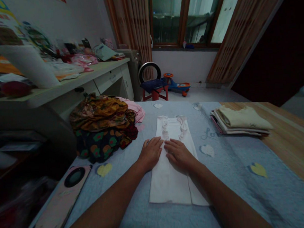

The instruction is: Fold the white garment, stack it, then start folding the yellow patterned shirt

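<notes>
A white garment with ruffled trim [170,185] lies flat on the blue cloth [133,219] in front of me, its sides folded into a long narrow shape. Its ruffles are at the far end. My left hand [151,153] rests palm down on the garment's left edge, fingers stretched out toward the middle. Close beside it, my right hand [179,154] lies on the garment's right half with its fingers extended. The fingertips of the two hands nearly meet. Neither hand grips the fabric.
A heap of patterned clothes [103,121] sits at the left, with a pink phone-like object [59,207] nearer me. Folded clothes [243,119] are stacked at the right. Beyond stand a cluttered desk [87,77], a red stool [155,93] and a blue ride-on toy [180,86].
</notes>
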{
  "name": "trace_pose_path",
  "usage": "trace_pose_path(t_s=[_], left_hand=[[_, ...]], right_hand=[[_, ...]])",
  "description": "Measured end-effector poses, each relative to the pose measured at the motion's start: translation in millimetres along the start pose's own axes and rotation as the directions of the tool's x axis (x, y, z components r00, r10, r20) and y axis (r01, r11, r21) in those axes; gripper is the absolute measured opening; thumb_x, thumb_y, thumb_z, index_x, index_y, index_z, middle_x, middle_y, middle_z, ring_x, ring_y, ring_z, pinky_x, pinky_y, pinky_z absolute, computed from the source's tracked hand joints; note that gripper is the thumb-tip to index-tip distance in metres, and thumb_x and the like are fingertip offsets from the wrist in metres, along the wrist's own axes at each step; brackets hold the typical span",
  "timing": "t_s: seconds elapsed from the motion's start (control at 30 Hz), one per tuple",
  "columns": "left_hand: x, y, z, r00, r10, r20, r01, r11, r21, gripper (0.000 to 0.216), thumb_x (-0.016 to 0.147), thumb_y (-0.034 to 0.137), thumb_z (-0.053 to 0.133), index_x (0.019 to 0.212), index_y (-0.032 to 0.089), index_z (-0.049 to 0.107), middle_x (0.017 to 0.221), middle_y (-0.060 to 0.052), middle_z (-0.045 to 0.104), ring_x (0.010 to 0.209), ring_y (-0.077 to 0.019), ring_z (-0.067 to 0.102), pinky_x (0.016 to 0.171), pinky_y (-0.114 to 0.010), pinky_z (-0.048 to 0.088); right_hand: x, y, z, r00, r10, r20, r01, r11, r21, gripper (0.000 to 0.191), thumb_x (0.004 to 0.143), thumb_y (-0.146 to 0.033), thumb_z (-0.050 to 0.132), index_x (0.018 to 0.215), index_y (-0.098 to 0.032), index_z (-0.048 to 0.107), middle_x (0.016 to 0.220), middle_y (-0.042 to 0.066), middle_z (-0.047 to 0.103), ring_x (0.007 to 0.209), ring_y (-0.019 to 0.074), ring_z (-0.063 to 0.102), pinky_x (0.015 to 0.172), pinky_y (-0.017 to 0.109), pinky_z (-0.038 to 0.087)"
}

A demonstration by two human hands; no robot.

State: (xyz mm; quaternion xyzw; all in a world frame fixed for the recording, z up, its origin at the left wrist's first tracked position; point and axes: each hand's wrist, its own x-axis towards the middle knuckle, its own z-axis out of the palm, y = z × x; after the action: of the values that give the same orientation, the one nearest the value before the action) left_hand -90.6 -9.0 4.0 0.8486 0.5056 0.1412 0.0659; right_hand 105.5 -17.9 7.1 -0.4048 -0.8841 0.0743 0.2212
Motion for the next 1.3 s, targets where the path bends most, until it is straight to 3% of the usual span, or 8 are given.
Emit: trace_pose_path(t_s=[0.17, 0.37, 0.57, 0.9, 1.1, 1.3], left_hand=[[1, -2, -1, 1.0, -0.004, -0.001, 0.004, 1.0, 0.004, 0.041, 0.097, 0.025, 0.041, 0.137, 0.024, 0.05, 0.149, -0.009, 0.049, 0.139, -0.0221, 0.041, 0.116, -0.049, 0.029], [1, -3, 1, 1.0, -0.004, 0.001, 0.004, 1.0, 0.017, 0.041, 0.098, 0.027, 0.042, 0.139, 0.026, 0.048, 0.15, -0.007, 0.048, 0.14, -0.0234, 0.04, 0.117, -0.053, 0.026], [2, -5, 4, 1.0, 0.019, 0.02, -0.019, 1.0, 0.025, 0.042, 0.098, 0.025, 0.041, 0.139, 0.029, 0.048, 0.151, -0.007, 0.046, 0.141, -0.0238, 0.037, 0.116, -0.056, 0.026], [4, -4, 2, 0.998, 0.017, 0.06, -0.019, 0.999, 0.032, 0.041, 0.099, 0.025, 0.04, 0.138, 0.033, 0.051, 0.154, -0.006, 0.042, 0.143, -0.0286, 0.034, 0.115, -0.059, 0.026], [5, -7, 3, 0.997, 0.047, 0.054, -0.048, 0.999, 0.009, 0.041, 0.1, 0.026, 0.037, 0.138, 0.031, 0.051, 0.154, -0.006, 0.042, 0.145, -0.0269, 0.033, 0.117, -0.061, 0.02], [10, -14, 3, 0.981, 0.171, 0.09, -0.162, 0.982, -0.097, 0.042, 0.099, 0.019, 0.036, 0.137, 0.027, 0.053, 0.153, -0.003, 0.045, 0.145, -0.0187, 0.034, 0.118, -0.046, 0.028]], right_hand=[[1, -1, 2, 0.988, 0.145, 0.058, -0.139, 0.986, -0.093, 0.037, 0.092, -0.025, 0.055, 0.127, -0.02, 0.062, 0.144, 0.011, 0.054, 0.136, 0.0306, 0.043, 0.113, 0.054, 0.03], [1, -8, -5, 0.974, 0.188, 0.126, -0.175, 0.978, -0.11, 0.056, 0.088, -0.039, 0.062, 0.138, -0.016, 0.053, 0.151, 0.015, 0.044, 0.141, 0.0359, 0.033, 0.114, 0.056, 0.024], [0, -9, -15, 0.987, 0.086, 0.135, -0.077, 0.995, -0.065, 0.043, 0.083, -0.037, 0.067, 0.121, -0.018, 0.063, 0.141, 0.014, 0.055, 0.137, 0.0352, 0.039, 0.114, 0.058, 0.023], [-2, -13, -22, 0.991, -0.097, 0.095, 0.091, 0.993, 0.071, 0.013, 0.085, -0.027, 0.064, 0.093, -0.02, 0.071, 0.115, 0.01, 0.067, 0.116, 0.0258, 0.057, 0.108, 0.051, 0.032], [-2, -14, -20, 0.984, -0.155, 0.093, 0.145, 0.984, 0.104, 0.014, 0.089, -0.022, 0.059, 0.087, -0.02, 0.073, 0.105, 0.009, 0.07, 0.101, 0.0212, 0.063, 0.104, 0.048, 0.036], [-1, -20, -22, 0.975, -0.198, 0.099, 0.187, 0.976, 0.11, 0.018, 0.089, -0.02, 0.058, 0.082, -0.018, 0.075, 0.1, 0.009, 0.071, 0.093, 0.0194, 0.064, 0.096, 0.04, 0.044]])
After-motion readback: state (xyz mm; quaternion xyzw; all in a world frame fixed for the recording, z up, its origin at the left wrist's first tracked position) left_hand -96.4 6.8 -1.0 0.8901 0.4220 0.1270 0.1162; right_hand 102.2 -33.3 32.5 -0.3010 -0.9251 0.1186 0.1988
